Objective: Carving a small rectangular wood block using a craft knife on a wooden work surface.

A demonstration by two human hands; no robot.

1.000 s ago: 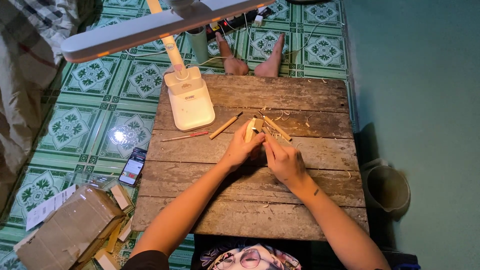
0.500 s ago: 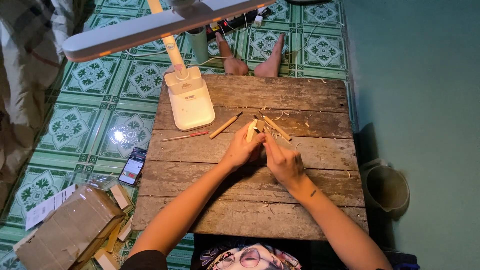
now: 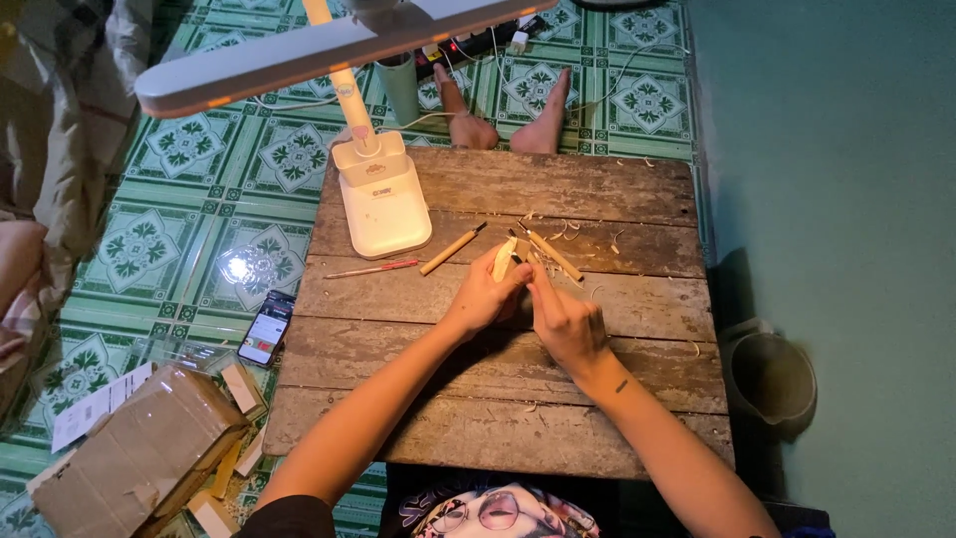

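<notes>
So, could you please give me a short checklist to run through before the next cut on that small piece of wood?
1. Piece held: the left hand grips the small pale wood piece. Ok.
2. Tool in hand: the right hand is closed at the piece; its blade is hidden. Cannot tell.
3. Left fingers out of the blade's path: the hands touch. Cannot tell.
4. Light: the white desk lamp stands on the wooden table, its head above the work. Ok.
5. Spare tools apart: the wooden-handled tool and the red pencil lie left of the hands. Ok.
6. Shavings litter the boards. Not ok.
</notes>
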